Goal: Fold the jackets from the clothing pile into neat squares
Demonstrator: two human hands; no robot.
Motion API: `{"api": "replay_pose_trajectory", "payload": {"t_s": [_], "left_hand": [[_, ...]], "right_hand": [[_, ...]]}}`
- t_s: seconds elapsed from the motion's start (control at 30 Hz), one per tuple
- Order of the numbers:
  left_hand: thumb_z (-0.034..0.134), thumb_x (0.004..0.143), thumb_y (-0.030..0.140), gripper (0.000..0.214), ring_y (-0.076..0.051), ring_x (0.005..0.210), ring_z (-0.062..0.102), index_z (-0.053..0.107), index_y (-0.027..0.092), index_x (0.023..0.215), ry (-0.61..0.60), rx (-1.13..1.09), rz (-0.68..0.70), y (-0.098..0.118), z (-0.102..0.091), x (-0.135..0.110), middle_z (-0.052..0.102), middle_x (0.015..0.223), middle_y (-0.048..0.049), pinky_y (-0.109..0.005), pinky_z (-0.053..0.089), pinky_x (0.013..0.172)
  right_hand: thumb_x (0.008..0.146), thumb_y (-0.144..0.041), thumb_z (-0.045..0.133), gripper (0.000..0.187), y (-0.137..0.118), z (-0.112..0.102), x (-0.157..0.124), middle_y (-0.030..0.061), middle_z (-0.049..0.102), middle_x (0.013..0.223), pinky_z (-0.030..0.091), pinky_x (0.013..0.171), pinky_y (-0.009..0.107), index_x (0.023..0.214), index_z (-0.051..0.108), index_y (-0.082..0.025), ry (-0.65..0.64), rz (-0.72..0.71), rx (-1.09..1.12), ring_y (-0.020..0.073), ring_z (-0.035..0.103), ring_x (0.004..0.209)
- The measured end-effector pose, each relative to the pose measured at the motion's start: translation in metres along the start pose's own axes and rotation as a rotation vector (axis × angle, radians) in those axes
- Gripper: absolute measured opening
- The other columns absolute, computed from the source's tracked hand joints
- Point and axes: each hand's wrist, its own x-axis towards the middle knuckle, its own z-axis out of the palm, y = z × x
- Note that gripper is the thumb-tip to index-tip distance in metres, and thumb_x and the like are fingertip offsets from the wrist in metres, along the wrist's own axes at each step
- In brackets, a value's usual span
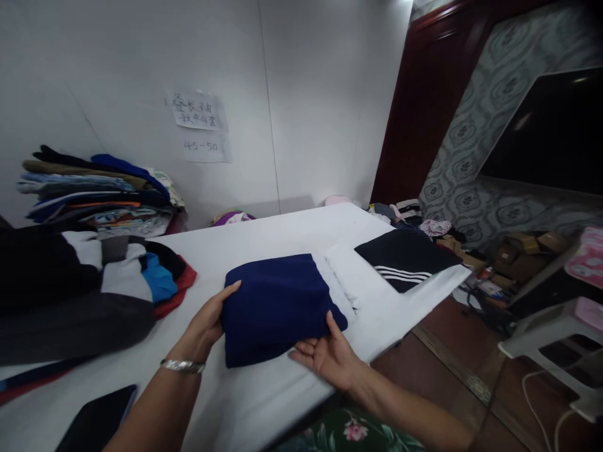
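A folded navy-blue garment (277,304) is between my hands over the white table (306,229). White fabric (336,282) shows along its right side; whether it is part of the same garment I cannot tell. At the left edge, my left hand (214,317) is closed, thumb on top and fingers hidden behind the cloth. My right hand (327,355) grips the lower right corner, its thumb above and its fingers partly underneath. A silver bracelet (183,366) circles my left wrist.
Loose dark, white and red clothes (127,301) are heaped at left, before a stack of folded clothes (103,194). A black phone-like object (98,420) lies at front left. A black garment with white stripes (405,257) rests at right. A stool (560,345) stands beyond the table.
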Motion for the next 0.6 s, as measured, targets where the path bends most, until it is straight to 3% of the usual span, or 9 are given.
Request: {"api": "replay_pose_trajectory", "payload": {"t_s": [0.17, 0.23, 0.33, 0.5, 0.6], "left_hand": [[0.062, 0.082, 0.019, 0.017, -0.019, 0.063, 0.070, 0.068, 0.008, 0.093, -0.026, 0.049, 0.025, -0.006, -0.011, -0.004, 0.074, 0.076, -0.0098, -0.028, 0.060, 0.063], [0.063, 0.082, 0.019, 0.019, -0.019, 0.065, 0.071, 0.068, 0.008, 0.096, -0.026, 0.072, 0.023, -0.013, -0.017, -0.003, 0.074, 0.077, -0.0088, -0.027, 0.059, 0.063], [0.064, 0.081, 0.020, 0.023, -0.020, 0.071, 0.071, 0.067, 0.009, 0.101, -0.030, 0.095, -0.019, -0.022, -0.024, -0.002, 0.075, 0.080, -0.0071, -0.027, 0.059, 0.064], [0.067, 0.079, 0.025, 0.030, -0.023, 0.081, 0.072, 0.066, 0.012, 0.106, -0.011, 0.130, -0.078, -0.025, -0.028, -0.010, 0.075, 0.091, -0.0068, -0.027, 0.059, 0.068], [0.067, 0.078, 0.027, 0.031, -0.023, 0.087, 0.071, 0.066, 0.015, 0.106, 0.019, 0.181, -0.034, -0.027, -0.029, -0.016, 0.075, 0.096, -0.0061, -0.026, 0.059, 0.069]], "right_hand": [[0.085, -0.057, 0.055, 0.052, 0.001, 0.002, 0.001, 0.0065, 0.065, 0.123, 0.045, 0.099, 0.045, 0.122, 0.059, -0.021, 0.013, -0.202, 0.065, 0.0229, 0.063, 0.106], [0.083, -0.063, 0.053, 0.054, 0.006, 0.000, 0.003, 0.0036, 0.060, 0.131, 0.047, 0.095, 0.047, 0.122, 0.059, -0.026, -0.034, -0.197, 0.044, 0.0240, 0.060, 0.113], [0.075, -0.072, 0.054, 0.067, 0.016, -0.002, 0.009, 0.0046, 0.060, 0.132, 0.050, 0.089, 0.046, 0.120, 0.062, -0.024, -0.079, -0.156, -0.012, 0.0265, 0.058, 0.116], [0.065, -0.058, 0.071, 0.054, 0.020, 0.002, 0.026, 0.0028, 0.068, 0.117, 0.055, 0.078, 0.041, 0.108, 0.069, -0.026, 0.105, -0.215, -0.076, 0.0267, 0.065, 0.103], [0.060, -0.044, 0.074, 0.042, 0.011, 0.009, 0.031, 0.0026, 0.073, 0.104, 0.056, 0.075, 0.039, 0.097, 0.072, -0.023, 0.186, -0.239, -0.075, 0.0271, 0.067, 0.100]]}}
